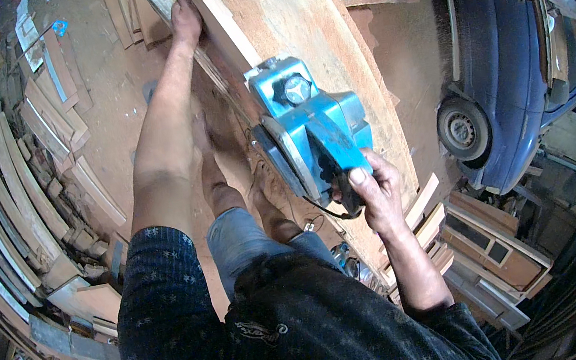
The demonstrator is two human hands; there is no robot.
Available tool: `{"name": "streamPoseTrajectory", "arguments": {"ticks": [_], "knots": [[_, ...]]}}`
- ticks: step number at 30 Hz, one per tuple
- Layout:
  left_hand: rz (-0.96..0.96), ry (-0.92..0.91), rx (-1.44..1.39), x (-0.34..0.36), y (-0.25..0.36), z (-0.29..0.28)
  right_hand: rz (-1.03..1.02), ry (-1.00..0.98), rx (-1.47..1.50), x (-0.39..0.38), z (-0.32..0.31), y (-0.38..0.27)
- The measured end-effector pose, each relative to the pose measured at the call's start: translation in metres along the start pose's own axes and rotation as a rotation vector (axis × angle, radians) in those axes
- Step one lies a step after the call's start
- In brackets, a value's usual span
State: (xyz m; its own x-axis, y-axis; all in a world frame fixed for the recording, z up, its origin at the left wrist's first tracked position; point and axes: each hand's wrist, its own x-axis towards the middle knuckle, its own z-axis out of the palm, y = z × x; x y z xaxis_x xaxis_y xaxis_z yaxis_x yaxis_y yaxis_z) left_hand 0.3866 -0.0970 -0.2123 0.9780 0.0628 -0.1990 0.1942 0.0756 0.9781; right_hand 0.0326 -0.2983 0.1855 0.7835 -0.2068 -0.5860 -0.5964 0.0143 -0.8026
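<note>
A blue electric hand planer [312, 117] with a black round front knob rests over the near end of a pale wooden strip [223, 22] on the workbench [276, 3]. My right hand [376, 187] is wrapped around the planer's rear handle, thumb on top. Farther off, my left arm is stretched out along the bench's left edge. My left hand [186, 18] is closed against the strip's far part, its thumb pointing away; the other fingers are mostly hidden. The planer covers the strip's near end and its own sole.
Sawdust coats the bench top. Stacked curved boards [19, 198] fill the left side, with loose offcuts on the floor. A blue car [501, 59] stands at the right. Wooden frames [495, 246] lie at the lower right. A dark cord [330, 214] hangs near the planer.
</note>
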Motion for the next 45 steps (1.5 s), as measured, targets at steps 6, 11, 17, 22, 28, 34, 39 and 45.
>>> {"name": "streamPoseTrajectory", "arguments": {"ticks": [6, 11, 17, 22, 28, 34, 39, 45], "knots": [[0.030, -0.101, -0.105, -0.014, 0.020, 0.004, 0.058, -0.005, 0.020, -0.043, -0.027, 0.031], [0.097, -0.182, -0.122, -0.004, 0.011, 0.002, 0.068, -0.011, 0.060, -0.067, -0.042, 0.048], [0.141, -0.239, -0.140, 0.006, 0.004, -0.008, 0.099, 0.006, 0.025, -0.098, -0.064, 0.071], [0.131, -0.209, -0.145, 0.001, 0.024, -0.007, 0.133, 0.096, -0.026, -0.140, -0.082, 0.090], [0.644, 0.149, 0.351, -0.111, 0.128, 0.006, 0.112, 0.322, -0.250, -0.207, -0.131, 0.125], [1.082, -1.172, 1.003, -0.280, 0.222, 0.044, -0.033, 0.380, -0.331, -0.151, -0.178, 0.220], [1.142, -1.151, 0.997, -0.290, 0.227, 0.065, 0.162, 0.449, -0.028, -0.084, -0.194, 0.266], [0.662, -0.753, 0.297, -0.368, 0.340, 0.078, -0.411, 0.335, -0.736, -0.095, -0.142, 0.197]]}}
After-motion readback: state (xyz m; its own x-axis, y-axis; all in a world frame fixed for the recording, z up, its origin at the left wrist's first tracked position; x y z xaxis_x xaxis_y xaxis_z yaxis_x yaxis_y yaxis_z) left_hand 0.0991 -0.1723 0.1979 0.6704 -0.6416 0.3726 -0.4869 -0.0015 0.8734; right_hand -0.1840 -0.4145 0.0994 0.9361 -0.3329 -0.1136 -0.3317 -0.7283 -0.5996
